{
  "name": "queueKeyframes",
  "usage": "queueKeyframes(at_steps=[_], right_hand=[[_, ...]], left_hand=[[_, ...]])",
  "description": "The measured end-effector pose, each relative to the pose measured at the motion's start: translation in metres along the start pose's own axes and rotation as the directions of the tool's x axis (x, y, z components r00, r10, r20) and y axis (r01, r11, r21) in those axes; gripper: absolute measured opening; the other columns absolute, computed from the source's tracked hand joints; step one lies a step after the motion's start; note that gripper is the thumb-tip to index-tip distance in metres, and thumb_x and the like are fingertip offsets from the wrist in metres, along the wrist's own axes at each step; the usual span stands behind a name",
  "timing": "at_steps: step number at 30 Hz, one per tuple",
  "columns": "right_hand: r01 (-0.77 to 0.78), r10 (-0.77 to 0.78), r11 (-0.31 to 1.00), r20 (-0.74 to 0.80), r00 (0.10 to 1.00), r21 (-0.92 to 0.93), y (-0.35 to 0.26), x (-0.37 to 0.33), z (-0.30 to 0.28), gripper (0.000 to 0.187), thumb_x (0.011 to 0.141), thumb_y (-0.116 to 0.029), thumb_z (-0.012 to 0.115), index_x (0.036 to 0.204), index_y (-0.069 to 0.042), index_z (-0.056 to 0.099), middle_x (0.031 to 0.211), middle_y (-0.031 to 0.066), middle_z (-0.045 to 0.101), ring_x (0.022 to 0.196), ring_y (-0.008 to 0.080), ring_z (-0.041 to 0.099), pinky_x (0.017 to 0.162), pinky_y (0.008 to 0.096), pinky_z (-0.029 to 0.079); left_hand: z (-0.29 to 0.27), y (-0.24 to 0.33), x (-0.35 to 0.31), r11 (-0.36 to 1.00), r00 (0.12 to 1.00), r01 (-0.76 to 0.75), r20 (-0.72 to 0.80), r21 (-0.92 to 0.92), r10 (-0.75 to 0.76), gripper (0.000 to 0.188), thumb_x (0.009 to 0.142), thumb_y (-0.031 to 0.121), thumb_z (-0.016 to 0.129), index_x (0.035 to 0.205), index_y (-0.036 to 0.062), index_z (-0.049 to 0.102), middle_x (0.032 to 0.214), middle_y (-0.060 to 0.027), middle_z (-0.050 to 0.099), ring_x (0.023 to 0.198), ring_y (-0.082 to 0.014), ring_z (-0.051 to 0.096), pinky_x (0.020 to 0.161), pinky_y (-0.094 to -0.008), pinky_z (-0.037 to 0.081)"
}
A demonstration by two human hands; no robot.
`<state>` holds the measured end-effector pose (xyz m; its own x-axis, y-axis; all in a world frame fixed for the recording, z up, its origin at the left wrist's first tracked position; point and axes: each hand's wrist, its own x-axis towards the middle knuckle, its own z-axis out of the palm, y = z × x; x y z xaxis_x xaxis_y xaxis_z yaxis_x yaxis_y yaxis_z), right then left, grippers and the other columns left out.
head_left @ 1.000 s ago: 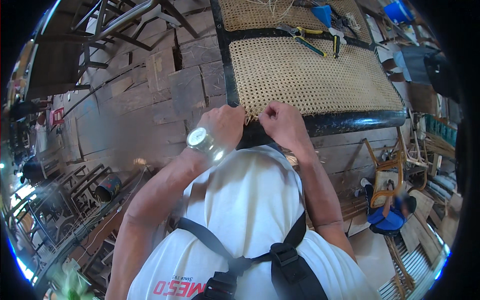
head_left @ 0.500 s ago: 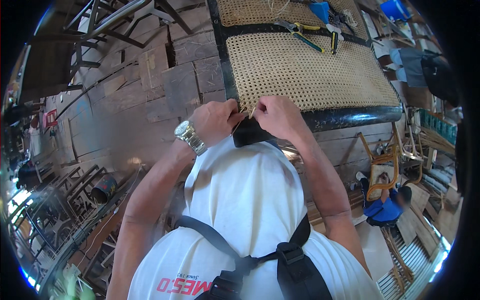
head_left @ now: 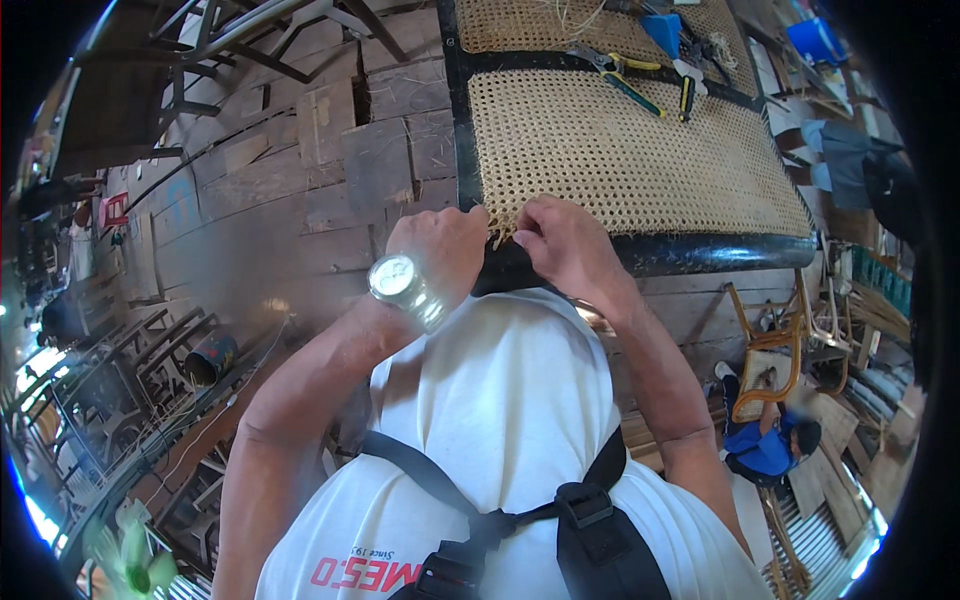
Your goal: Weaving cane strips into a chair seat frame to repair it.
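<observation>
A woven cane panel (head_left: 620,150) is set in a glossy black frame (head_left: 715,250) in front of me. Loose cane strands (head_left: 500,232) stick out at the panel's near left corner. My left hand (head_left: 440,248), with a metal-banded watch (head_left: 398,280) on its wrist, is closed at the frame's left side beside this corner. Its fingertips are mostly hidden, so what they grip cannot be made out. Across the corner, my right hand (head_left: 568,245) rests over the panel's near edge. Its thumb and forefinger are pinched together beside the strands; anything between them is too small to name.
Cutting pliers (head_left: 615,75) and a small knife-like tool (head_left: 687,95) lie on the panel's far part, near a blue object (head_left: 663,35). Dark chair frames (head_left: 290,35) stand far left on the plank floor (head_left: 330,130). At right, a person in blue (head_left: 765,435) sits by a cane chair (head_left: 770,375).
The strand stretched between my hands is no longer visible there. My hands have moved slightly apart, and the left has turned so its back faces up. The whole view has shifted a little.
</observation>
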<state>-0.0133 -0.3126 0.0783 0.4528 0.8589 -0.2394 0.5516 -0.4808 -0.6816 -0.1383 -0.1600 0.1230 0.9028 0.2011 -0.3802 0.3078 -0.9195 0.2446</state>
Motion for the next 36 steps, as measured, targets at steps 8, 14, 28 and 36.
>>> queueKeyframes(at_steps=[8,14,28,36], right_hand=[[0.071,-0.071,0.997,0.004,0.997,-0.010,0.003,-0.002,0.000,0.012,0.087,-0.013,0.067,0.091,-0.002,0.065,0.089,0.0158,0.065,0.086,0.0356,0.065,0.077,0.0442,0.051],[-0.004,0.005,0.998,-0.012,1.000,0.061,0.006,0.000,-0.003,0.010,0.085,-0.012,0.063,0.087,-0.002,0.065,0.085,0.0179,0.066,0.084,0.0380,0.066,0.075,0.0460,0.052],[-0.065,0.062,0.988,0.022,0.998,0.140,0.008,0.006,-0.003,0.016,0.083,-0.013,0.066,0.088,0.002,0.067,0.077,0.0191,0.068,0.070,0.0336,0.067,0.066,0.0405,0.052],[-0.033,0.026,0.999,-0.139,0.990,-0.042,0.004,0.000,0.017,0.018,0.082,-0.018,0.070,0.088,-0.001,0.069,0.086,0.0187,0.070,0.078,0.0354,0.068,0.072,0.0435,0.053]], left_hand=[[0.009,0.000,0.003,0.991,0.994,0.109,0.038,-0.076,-0.106,0.021,0.097,0.026,0.057,0.093,0.0069,0.062,0.080,-0.0188,0.070,0.079,-0.0389,0.070,0.069,-0.0497,0.055],[0.014,0.000,0.005,0.955,0.973,0.229,0.066,-0.190,-0.221,0.021,0.096,0.027,0.056,0.095,0.0084,0.065,0.083,-0.0174,0.070,0.082,-0.0381,0.069,0.072,-0.0500,0.054],[0.046,-0.018,0.016,0.839,0.977,0.187,0.007,-0.511,-0.214,0.028,0.095,0.029,0.062,0.089,0.0016,0.065,0.079,-0.0205,0.069,0.077,-0.0410,0.067,0.067,-0.0489,0.052],[0.046,-0.006,-0.002,0.969,0.986,0.048,-0.146,-0.242,-0.085,0.027,0.098,0.032,0.060,0.098,0.0055,0.055,0.085,-0.0181,0.070,0.077,-0.0399,0.068,0.065,-0.0514,0.052]])
